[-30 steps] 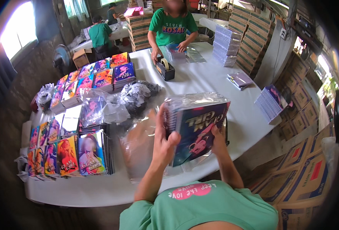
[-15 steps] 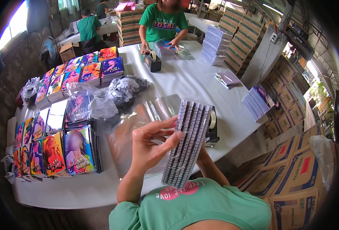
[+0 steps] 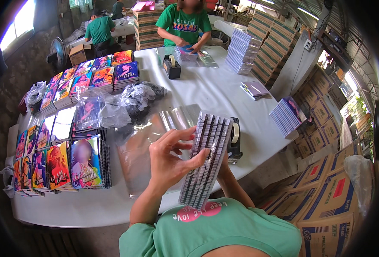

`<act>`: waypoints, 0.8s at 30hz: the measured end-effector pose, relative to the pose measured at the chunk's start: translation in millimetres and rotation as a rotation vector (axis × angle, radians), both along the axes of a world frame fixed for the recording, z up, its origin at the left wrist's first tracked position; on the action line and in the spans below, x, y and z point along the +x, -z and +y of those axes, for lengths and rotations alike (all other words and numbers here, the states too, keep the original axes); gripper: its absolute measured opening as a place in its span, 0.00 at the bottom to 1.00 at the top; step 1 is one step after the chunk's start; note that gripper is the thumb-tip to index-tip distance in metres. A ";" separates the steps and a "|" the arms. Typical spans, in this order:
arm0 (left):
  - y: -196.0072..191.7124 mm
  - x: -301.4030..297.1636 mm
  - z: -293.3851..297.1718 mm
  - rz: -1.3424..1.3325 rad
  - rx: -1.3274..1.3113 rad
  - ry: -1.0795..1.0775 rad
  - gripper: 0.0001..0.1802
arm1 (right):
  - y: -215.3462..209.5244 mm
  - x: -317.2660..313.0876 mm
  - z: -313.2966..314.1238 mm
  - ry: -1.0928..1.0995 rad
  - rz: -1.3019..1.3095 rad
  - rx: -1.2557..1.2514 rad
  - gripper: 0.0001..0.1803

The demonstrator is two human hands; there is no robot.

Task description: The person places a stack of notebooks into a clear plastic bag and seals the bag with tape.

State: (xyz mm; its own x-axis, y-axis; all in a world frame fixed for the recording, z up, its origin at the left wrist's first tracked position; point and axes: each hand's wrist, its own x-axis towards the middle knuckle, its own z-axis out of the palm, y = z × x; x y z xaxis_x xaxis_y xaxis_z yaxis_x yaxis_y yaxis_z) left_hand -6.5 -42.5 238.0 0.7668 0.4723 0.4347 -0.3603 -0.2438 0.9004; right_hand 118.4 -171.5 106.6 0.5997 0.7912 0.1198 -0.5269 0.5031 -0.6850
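right hand (image 3: 224, 161) mostly hidden, co-worker's head (image 3: 193, 5) cropped

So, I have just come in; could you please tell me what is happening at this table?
A person has a stack of spiral-bound notebooks upright before the chest, spines toward the camera. The left hand touches its side and spines; the right hand is mostly hidden behind it. Clear plastic and rows of colourful notebooks lie on the table. Across it, a co-worker in green has both hands at another bundle.

Nbks (image 3: 204, 173) ctr, piles (image 3: 84, 162) L, boxes (image 3: 326, 192) R
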 end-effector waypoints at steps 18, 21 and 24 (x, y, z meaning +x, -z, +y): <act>5.4 0.6 -3.5 0.030 0.232 -0.107 0.35 | 5.6 0.1 -12.0 0.033 0.014 0.058 0.41; 11.6 1.6 -0.5 0.027 0.088 -0.034 0.36 | -3.7 -1.2 -25.9 0.086 0.087 0.013 0.35; 37.1 6.3 16.3 -0.056 -0.341 0.118 0.32 | -44.6 -9.3 -30.6 0.308 -0.108 -0.227 0.32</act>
State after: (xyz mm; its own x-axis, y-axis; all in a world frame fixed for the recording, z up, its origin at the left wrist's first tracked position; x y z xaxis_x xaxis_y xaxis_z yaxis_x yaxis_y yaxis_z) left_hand -0.2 -26.3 201.0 0.8039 0.5074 0.3102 -0.4192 0.1136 0.9007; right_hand 109.2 -202.1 151.2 0.8065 0.5901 0.0375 -0.2943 0.4556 -0.8401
